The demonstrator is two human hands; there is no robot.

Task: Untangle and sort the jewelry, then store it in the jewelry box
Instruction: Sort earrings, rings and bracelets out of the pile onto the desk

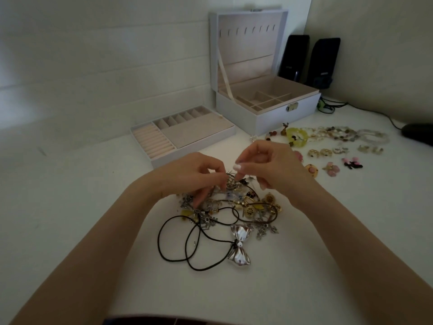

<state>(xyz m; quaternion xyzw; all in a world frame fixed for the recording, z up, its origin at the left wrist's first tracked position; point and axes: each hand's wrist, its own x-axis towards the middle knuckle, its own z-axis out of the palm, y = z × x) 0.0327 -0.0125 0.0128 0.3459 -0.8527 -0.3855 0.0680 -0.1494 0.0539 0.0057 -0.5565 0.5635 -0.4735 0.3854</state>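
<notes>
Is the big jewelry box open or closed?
Open. The jewelry box has its lid standing up, and the compartments inside show.

The left hand (194, 175) and right hand (271, 167) hide the far part of the tangle (248, 210) — which piece they pinch is too small to tell.

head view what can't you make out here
Head view: whether the right hand pinches anything; its fingers cover it.
Top of the jewelry pile: hidden under the left hand.
Near compartments of the jewelry box: hidden behind its front wall.
The computer mouse: cut by right edge.
</notes>
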